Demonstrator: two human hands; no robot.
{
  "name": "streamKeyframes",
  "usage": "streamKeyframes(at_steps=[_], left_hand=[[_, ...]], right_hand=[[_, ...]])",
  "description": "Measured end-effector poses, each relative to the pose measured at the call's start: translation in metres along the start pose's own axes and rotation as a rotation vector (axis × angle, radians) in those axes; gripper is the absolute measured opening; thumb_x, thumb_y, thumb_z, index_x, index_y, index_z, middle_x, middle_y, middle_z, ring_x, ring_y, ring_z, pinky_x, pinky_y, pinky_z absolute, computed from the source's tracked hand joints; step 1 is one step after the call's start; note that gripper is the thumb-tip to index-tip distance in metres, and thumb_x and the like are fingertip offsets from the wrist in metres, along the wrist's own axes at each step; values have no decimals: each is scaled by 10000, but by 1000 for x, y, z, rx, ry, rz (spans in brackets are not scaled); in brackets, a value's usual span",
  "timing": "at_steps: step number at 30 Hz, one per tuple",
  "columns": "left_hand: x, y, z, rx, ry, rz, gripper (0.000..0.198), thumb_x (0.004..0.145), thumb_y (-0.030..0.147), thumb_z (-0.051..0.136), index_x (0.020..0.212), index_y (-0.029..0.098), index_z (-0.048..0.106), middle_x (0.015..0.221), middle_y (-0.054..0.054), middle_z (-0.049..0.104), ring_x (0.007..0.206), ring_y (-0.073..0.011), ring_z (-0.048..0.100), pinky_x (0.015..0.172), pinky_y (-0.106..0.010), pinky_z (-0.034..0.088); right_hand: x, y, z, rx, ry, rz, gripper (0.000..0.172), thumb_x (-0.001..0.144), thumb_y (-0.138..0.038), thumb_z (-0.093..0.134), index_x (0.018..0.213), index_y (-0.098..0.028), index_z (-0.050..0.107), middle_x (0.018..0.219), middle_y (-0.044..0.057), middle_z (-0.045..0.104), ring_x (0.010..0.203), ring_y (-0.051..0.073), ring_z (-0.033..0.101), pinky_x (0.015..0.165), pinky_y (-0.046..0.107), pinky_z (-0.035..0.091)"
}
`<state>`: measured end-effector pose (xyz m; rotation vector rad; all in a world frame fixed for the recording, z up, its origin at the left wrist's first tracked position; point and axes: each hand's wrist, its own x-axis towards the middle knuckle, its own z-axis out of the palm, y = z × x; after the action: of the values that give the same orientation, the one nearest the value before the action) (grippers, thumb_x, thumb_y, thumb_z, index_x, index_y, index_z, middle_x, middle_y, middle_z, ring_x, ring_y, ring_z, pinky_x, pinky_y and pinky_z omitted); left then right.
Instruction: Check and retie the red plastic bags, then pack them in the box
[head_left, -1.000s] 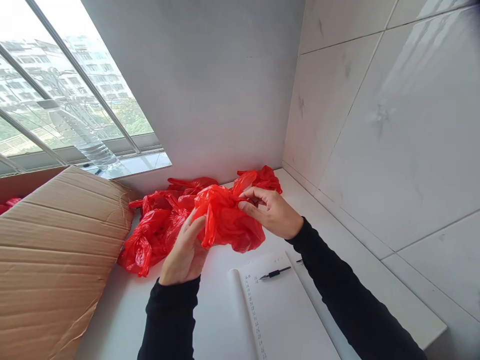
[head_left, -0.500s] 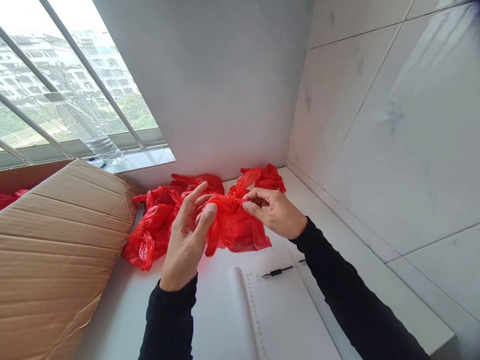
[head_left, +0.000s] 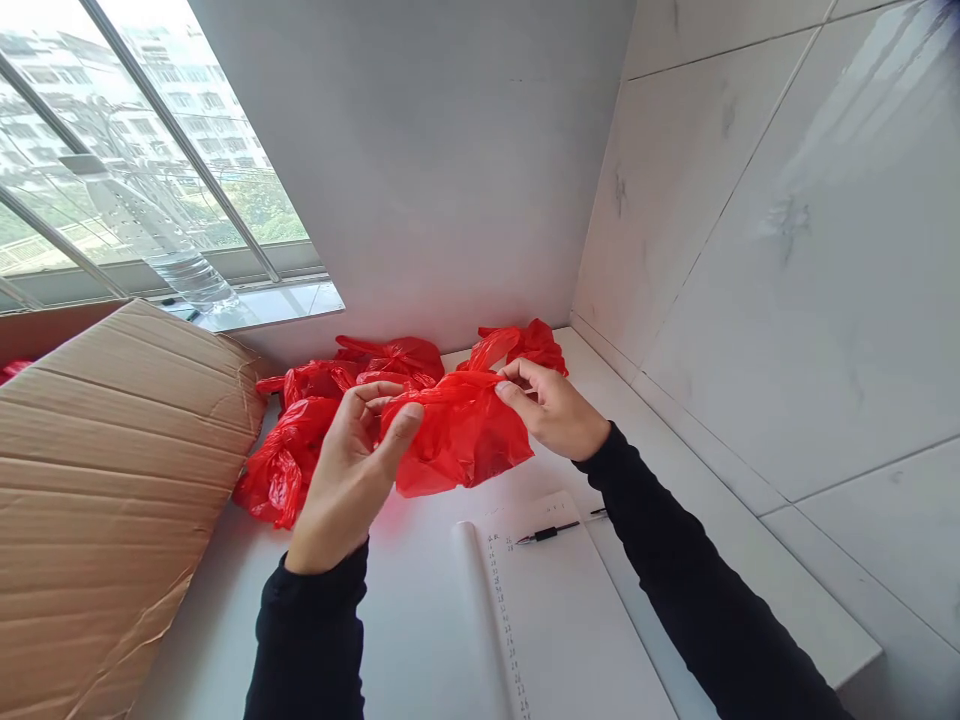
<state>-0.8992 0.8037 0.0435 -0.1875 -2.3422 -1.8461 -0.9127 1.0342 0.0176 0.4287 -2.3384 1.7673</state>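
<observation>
Both of my hands hold one red plastic bag [head_left: 461, 435] a little above the white counter [head_left: 420, 610]. My left hand [head_left: 349, 475] pinches the bag's left top edge between thumb and fingers. At the right top edge, my right hand [head_left: 551, 405] grips it with curled fingers. The top edge is stretched between the hands and the crumpled body hangs below. Behind it lies a pile of more red plastic bags [head_left: 315, 420], and another red bag [head_left: 525, 345] sits at the back by the wall.
A large cardboard box [head_left: 105, 480] stands at the left with something red inside. An open notebook [head_left: 555, 620] with a black pen [head_left: 547, 532] on it lies near me. A clear plastic bottle [head_left: 161, 250] stands on the window sill. Tiled wall bounds the right.
My left hand moved from under the bag to its top edge and pinched it. The hands pulled apart slightly, stretching the bag's top edge between them.
</observation>
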Motion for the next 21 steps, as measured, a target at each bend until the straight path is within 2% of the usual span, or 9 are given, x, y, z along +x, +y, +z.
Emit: streamKeyframes(at_steps=[2, 3, 6, 9, 11, 13, 15, 18, 21], left_hand=[[-1, 3, 6, 124, -59, 22, 471, 802, 482, 797, 1192, 264, 648, 1076, -42, 683, 931, -206, 626, 723, -266, 479], [-2, 4, 9, 163, -64, 34, 449, 801, 486, 794, 1162, 251, 669, 1078, -52, 690, 928, -215, 628, 718, -272, 476], [-1, 2, 15, 152, -14, 47, 331, 841, 509, 746, 969, 208, 696, 979, -47, 698, 859, -192, 612, 698, -265, 454], [1, -2, 18, 67, -2, 31, 334, 859, 521, 731, 937, 200, 679, 864, -19, 665, 766, -154, 572, 662, -249, 442], [1, -4, 18, 12, -20, 1, 348, 864, 536, 722, 943, 201, 670, 819, -6, 647, 716, -141, 552, 629, -243, 438], [2, -7, 15, -36, 6, -26, 358, 863, 546, 720, 959, 205, 667, 801, 1, 645, 702, -139, 555, 620, -241, 441], [4, -10, 11, -47, 93, -34, 356, 863, 544, 718, 959, 205, 674, 793, 4, 642, 702, -137, 552, 616, -232, 434], [5, -11, 6, -47, 208, -49, 350, 876, 544, 690, 909, 196, 670, 791, -2, 636, 702, -135, 545, 601, -225, 422], [4, -8, 7, -46, 171, -105, 363, 806, 511, 772, 958, 211, 636, 843, -6, 666, 741, -162, 609, 629, -248, 473]], right_hand=[[0, 2, 4, -20, -5, -1, 161, 974, -348, 519, 953, -202, 583, 889, 8, 624, 821, 177, 582, 745, 322, 464], [1, 2, 5, -24, -4, -2, 160, 976, -349, 517, 948, -204, 578, 886, 5, 622, 819, 176, 580, 745, 322, 462], [0, 4, 7, -8, -12, -4, 196, 981, -392, 540, 975, -204, 594, 950, 16, 645, 884, 181, 599, 798, 331, 474], [0, 6, 9, 9, -60, 16, 314, 924, -473, 662, 1086, -206, 629, 1081, 37, 664, 949, 185, 604, 843, 337, 482], [0, 8, 9, -6, -101, 33, 362, 893, -478, 706, 1129, -210, 644, 1035, 30, 665, 885, 175, 591, 801, 332, 481], [0, 11, 9, -38, -119, 41, 292, 907, -443, 680, 1077, -206, 660, 890, 5, 644, 771, 160, 558, 728, 323, 463], [2, 12, 8, -46, -92, 36, 215, 927, -407, 635, 985, -200, 645, 818, -10, 613, 715, 152, 536, 702, 322, 449], [4, 13, 6, -13, 2, 39, 192, 936, -393, 587, 938, -201, 583, 851, -4, 596, 729, 153, 541, 718, 327, 457], [4, 13, 5, -6, 56, 60, 186, 922, -392, 579, 900, -214, 530, 858, -6, 564, 730, 154, 520, 707, 325, 452]])
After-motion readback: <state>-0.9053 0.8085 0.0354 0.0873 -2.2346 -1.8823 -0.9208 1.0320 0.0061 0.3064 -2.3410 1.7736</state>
